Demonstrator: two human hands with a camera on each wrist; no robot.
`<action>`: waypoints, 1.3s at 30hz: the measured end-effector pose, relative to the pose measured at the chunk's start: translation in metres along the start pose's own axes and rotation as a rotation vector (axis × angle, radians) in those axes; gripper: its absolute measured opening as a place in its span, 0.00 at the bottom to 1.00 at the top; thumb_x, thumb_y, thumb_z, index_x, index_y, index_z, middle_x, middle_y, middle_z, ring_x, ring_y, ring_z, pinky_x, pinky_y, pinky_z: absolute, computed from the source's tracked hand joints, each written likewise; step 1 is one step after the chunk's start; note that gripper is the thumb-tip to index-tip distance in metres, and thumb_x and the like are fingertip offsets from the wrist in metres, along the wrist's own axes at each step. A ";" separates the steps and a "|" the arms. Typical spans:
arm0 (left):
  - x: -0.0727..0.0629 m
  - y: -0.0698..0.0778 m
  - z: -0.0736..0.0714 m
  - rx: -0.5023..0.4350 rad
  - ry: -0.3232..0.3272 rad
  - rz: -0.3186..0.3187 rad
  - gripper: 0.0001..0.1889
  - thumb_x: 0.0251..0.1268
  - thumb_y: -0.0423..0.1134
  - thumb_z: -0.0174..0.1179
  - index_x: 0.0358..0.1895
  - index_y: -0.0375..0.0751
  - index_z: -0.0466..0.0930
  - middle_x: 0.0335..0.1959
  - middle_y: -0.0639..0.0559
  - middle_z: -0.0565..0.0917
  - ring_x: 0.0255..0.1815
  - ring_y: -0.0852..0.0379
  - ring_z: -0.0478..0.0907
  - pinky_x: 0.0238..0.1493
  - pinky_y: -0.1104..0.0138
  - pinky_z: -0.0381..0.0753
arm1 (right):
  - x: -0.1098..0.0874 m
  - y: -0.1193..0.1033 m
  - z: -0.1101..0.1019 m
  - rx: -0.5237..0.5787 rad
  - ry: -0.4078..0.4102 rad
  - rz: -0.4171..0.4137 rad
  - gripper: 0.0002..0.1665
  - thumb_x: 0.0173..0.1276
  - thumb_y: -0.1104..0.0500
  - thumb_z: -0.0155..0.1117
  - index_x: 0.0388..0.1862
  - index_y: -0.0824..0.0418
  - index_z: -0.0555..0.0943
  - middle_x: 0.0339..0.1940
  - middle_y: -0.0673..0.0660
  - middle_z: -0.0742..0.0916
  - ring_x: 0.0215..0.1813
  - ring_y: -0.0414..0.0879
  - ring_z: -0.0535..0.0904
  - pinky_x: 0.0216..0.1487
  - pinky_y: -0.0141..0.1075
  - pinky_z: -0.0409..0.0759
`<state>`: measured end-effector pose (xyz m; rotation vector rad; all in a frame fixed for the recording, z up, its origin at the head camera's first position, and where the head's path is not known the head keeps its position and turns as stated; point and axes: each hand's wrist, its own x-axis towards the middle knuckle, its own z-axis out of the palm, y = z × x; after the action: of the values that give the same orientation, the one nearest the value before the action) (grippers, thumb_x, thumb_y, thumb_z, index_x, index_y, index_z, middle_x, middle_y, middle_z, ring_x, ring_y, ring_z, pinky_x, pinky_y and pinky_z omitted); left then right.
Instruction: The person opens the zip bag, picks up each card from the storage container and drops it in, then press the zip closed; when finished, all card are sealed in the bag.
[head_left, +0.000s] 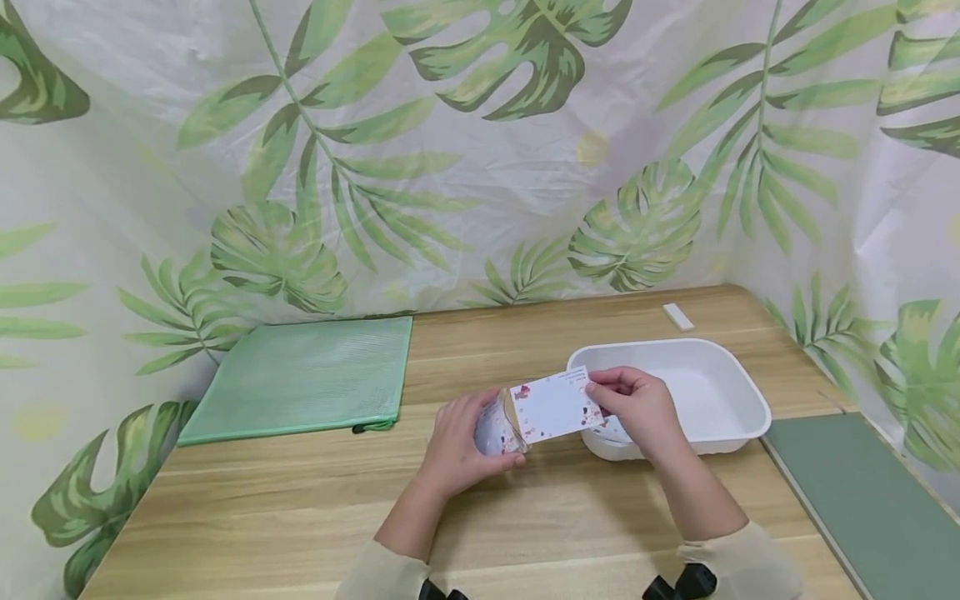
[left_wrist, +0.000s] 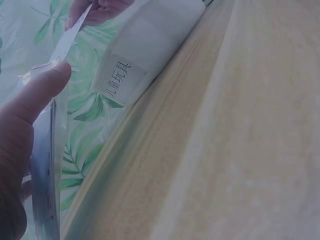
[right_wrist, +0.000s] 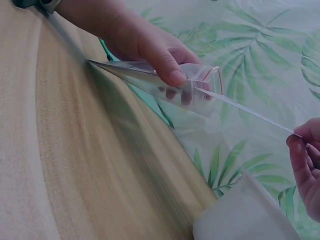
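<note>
My left hand grips a clear zip bag with its thumb on one side and fingers on the other. Stacked cards seem to lie inside the bag, though glare hides how many. At the bag's mouth is a white card with small red and brown floral prints at its corners. My right hand pinches the card's right end between thumb and fingertips. The card's other end meets the bag's opening, which in the right wrist view is spread a little. Both hands are above the table.
A white plastic basin stands behind my right hand, with a printed piece partly visible inside. A label marks its side. Left lies a green mesh zip pouch; right, a grey-green board. A small white block sits behind the basin.
</note>
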<state>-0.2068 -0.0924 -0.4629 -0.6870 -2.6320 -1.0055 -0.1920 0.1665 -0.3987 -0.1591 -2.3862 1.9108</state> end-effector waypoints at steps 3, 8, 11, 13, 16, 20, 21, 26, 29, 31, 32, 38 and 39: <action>0.000 0.000 0.000 0.008 0.001 0.001 0.49 0.35 0.59 0.76 0.66 0.45 0.70 0.57 0.48 0.80 0.61 0.47 0.73 0.62 0.51 0.65 | 0.000 0.001 0.003 -0.023 -0.008 0.010 0.16 0.62 0.63 0.69 0.46 0.72 0.83 0.26 0.46 0.87 0.26 0.35 0.78 0.32 0.28 0.79; 0.000 0.000 -0.001 0.008 -0.012 -0.013 0.49 0.35 0.61 0.76 0.67 0.46 0.70 0.58 0.48 0.79 0.61 0.47 0.72 0.63 0.51 0.64 | 0.001 0.001 0.007 -0.042 -0.015 0.008 0.15 0.61 0.64 0.69 0.45 0.72 0.84 0.27 0.48 0.88 0.26 0.35 0.78 0.31 0.27 0.78; 0.000 0.001 -0.001 0.002 -0.014 -0.013 0.49 0.35 0.61 0.76 0.67 0.46 0.70 0.58 0.48 0.79 0.61 0.47 0.72 0.64 0.51 0.64 | 0.001 0.001 0.007 -0.052 -0.010 0.003 0.14 0.61 0.64 0.69 0.44 0.71 0.84 0.26 0.48 0.88 0.26 0.35 0.78 0.31 0.27 0.78; 0.000 0.001 -0.001 -0.003 -0.016 -0.013 0.49 0.34 0.60 0.76 0.67 0.46 0.70 0.58 0.48 0.79 0.61 0.47 0.72 0.64 0.51 0.64 | 0.000 0.001 0.008 -0.063 -0.011 -0.001 0.14 0.60 0.64 0.68 0.44 0.71 0.85 0.26 0.49 0.88 0.26 0.35 0.78 0.31 0.27 0.79; 0.001 0.001 -0.001 0.004 -0.020 -0.002 0.49 0.34 0.60 0.76 0.67 0.47 0.70 0.58 0.48 0.79 0.61 0.46 0.72 0.63 0.51 0.64 | -0.001 0.000 0.012 -0.080 -0.019 -0.010 0.13 0.60 0.64 0.68 0.43 0.70 0.85 0.27 0.50 0.88 0.26 0.36 0.79 0.32 0.27 0.80; 0.000 0.002 0.000 0.033 -0.020 0.019 0.48 0.34 0.60 0.76 0.66 0.48 0.70 0.57 0.49 0.79 0.59 0.47 0.73 0.61 0.52 0.66 | -0.004 -0.001 0.020 -0.096 -0.021 -0.037 0.13 0.61 0.64 0.68 0.42 0.70 0.85 0.29 0.55 0.89 0.28 0.36 0.80 0.32 0.27 0.80; 0.000 0.002 0.000 0.039 -0.020 0.023 0.48 0.35 0.60 0.76 0.66 0.49 0.71 0.57 0.49 0.79 0.59 0.47 0.73 0.61 0.52 0.66 | -0.004 -0.001 0.022 -0.099 -0.021 -0.044 0.12 0.61 0.64 0.69 0.42 0.70 0.85 0.30 0.56 0.89 0.28 0.36 0.80 0.32 0.27 0.80; 0.000 0.004 0.000 0.045 -0.019 0.032 0.46 0.36 0.60 0.76 0.65 0.49 0.71 0.56 0.49 0.79 0.57 0.48 0.73 0.60 0.53 0.66 | -0.006 0.002 0.031 -0.059 -0.081 -0.060 0.15 0.62 0.63 0.69 0.45 0.71 0.84 0.32 0.60 0.90 0.28 0.36 0.80 0.32 0.28 0.80; 0.000 0.004 0.000 0.038 -0.016 0.037 0.46 0.36 0.61 0.75 0.65 0.49 0.72 0.56 0.50 0.80 0.57 0.49 0.73 0.60 0.53 0.66 | -0.004 0.007 0.033 -0.025 -0.134 -0.055 0.16 0.63 0.63 0.67 0.48 0.72 0.83 0.35 0.62 0.90 0.29 0.37 0.81 0.34 0.31 0.83; 0.000 0.004 0.000 0.035 -0.010 0.044 0.46 0.36 0.60 0.75 0.65 0.48 0.72 0.56 0.50 0.80 0.57 0.49 0.73 0.60 0.53 0.66 | -0.003 0.010 0.032 -0.015 -0.181 -0.055 0.17 0.65 0.64 0.66 0.49 0.72 0.83 0.38 0.62 0.89 0.32 0.36 0.82 0.37 0.33 0.84; 0.000 0.003 0.000 0.034 -0.008 0.048 0.46 0.36 0.60 0.75 0.65 0.48 0.72 0.56 0.49 0.80 0.57 0.48 0.73 0.60 0.53 0.67 | -0.002 0.012 0.032 -0.015 -0.207 -0.058 0.17 0.65 0.64 0.66 0.50 0.72 0.82 0.38 0.61 0.89 0.33 0.36 0.82 0.38 0.33 0.84; 0.000 0.003 0.001 0.031 0.007 0.059 0.45 0.36 0.59 0.76 0.64 0.48 0.72 0.56 0.48 0.80 0.57 0.48 0.73 0.59 0.53 0.67 | 0.002 0.018 0.036 -0.064 -0.295 -0.091 0.19 0.64 0.62 0.67 0.52 0.69 0.83 0.35 0.56 0.88 0.33 0.36 0.79 0.35 0.28 0.81; 0.000 0.004 0.000 0.028 0.009 0.059 0.45 0.36 0.59 0.76 0.64 0.48 0.72 0.55 0.48 0.80 0.57 0.48 0.74 0.59 0.52 0.67 | 0.002 0.018 0.037 -0.081 -0.293 -0.095 0.18 0.64 0.61 0.68 0.51 0.68 0.84 0.34 0.55 0.88 0.33 0.36 0.79 0.34 0.27 0.80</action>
<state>-0.2051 -0.0896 -0.4611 -0.7470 -2.5968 -0.9516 -0.1983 0.1343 -0.4243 0.2424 -2.5982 1.9111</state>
